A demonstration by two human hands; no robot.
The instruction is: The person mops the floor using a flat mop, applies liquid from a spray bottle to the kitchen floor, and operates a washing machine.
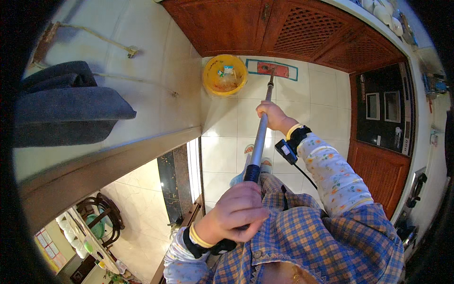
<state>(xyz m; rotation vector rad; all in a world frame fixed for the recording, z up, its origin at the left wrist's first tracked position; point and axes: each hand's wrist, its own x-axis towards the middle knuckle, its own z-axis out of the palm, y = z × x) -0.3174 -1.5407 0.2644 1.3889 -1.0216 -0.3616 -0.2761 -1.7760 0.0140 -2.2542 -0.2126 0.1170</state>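
A flat mop (pixel 264 138) with a metal pole slants away from my body. My left hand (pixel 236 212) is closed around the dark grip at its upper end, close to my chest. Further down the pole, my right hand (pixel 273 113) grips the metal tube. The red mop head (pixel 282 70) lies flat on the tiled floor (pixel 292 88), just in front of the wooden cabinets. Its pad shows as white with a teal border. Just left of the mop head stands a yellow waste bin (pixel 207 80) with some litter inside.
Red-brown wooden cabinets (pixel 232 26) line the far side, with a black built-in appliance (pixel 381 110) at right. A tiled wall (pixel 170 56) with dark hanging cloth (pixel 78 106) rises on my left. A doorway track (pixel 195 170) borders another room with a wooden chair (pixel 115 222).
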